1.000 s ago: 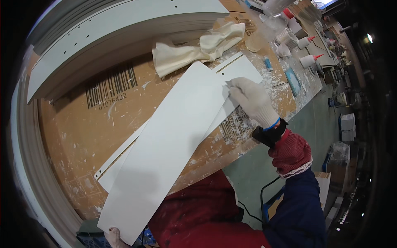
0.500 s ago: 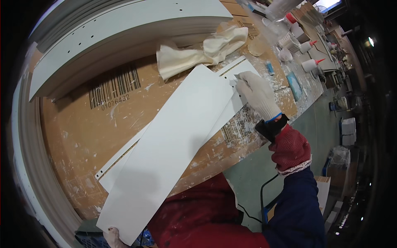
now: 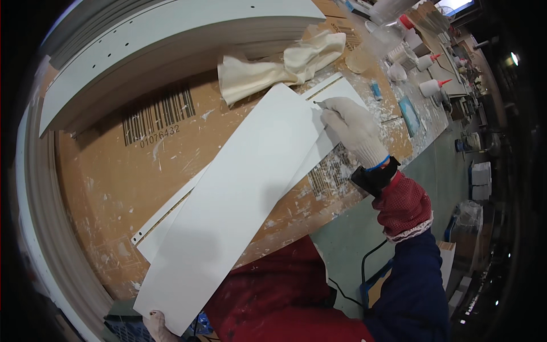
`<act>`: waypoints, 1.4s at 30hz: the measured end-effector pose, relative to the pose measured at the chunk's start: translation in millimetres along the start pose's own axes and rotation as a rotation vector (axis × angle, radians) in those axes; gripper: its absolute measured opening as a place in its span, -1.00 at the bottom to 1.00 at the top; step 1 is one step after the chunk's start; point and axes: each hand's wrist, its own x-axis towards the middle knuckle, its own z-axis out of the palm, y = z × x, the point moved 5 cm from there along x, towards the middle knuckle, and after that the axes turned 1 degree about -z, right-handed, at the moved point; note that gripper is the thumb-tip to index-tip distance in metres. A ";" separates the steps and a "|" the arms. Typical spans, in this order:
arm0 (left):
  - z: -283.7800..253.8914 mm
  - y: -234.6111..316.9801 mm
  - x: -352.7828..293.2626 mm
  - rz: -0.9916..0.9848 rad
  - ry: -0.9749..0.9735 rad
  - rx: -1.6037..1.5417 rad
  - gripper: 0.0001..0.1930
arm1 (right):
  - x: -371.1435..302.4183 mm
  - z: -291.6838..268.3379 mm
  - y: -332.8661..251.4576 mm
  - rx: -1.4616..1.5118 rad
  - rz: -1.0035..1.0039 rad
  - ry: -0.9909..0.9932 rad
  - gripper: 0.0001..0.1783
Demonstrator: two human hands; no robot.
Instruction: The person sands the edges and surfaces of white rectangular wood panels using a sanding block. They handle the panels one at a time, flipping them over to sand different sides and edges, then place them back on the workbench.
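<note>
A long white panel [image 3: 228, 188] lies slantwise across a second white panel [image 3: 340, 90], which has small holes and a brown groove along its far edge. My left hand [image 3: 158, 326], gloved with a bare thumb tip, grips the near end of the upper panel, thumb on top and fingers hidden underneath. In a white knit glove, my right hand [image 3: 354, 126] is closed in a pinch over the lower panel's right end, beside the upper panel's edge. A small greyish tip shows at its fingers; what it belongs to is hidden.
Cardboard [image 3: 102, 188] spattered with white covers the bench. A stack of white panels [image 3: 188, 28] stands at the back left, with a crumpled cream cloth [image 3: 279, 65] before it. White bottles with red tips [image 3: 431, 86] and a blue pad [image 3: 408, 115] sit at the right.
My right hand has shifted slightly left and away from me, closer to the upper panel's edge. My left hand keeps its grip, and both panels look almost unmoved.
</note>
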 end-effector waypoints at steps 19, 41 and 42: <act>39.2 -2.0 -10.1 -0.083 0.113 0.046 -0.72 | -112.3 70.0 -141.2 -0.034 -0.606 -0.139 -0.95; 51.5 2.7 -20.1 -0.065 0.094 -0.122 -0.86 | -7.6 27.3 -52.5 -0.268 -0.209 0.110 -0.81; 54.7 4.0 -20.3 -0.071 0.088 -0.138 -0.85 | -15.7 35.1 -71.0 -0.258 -0.251 0.099 -0.82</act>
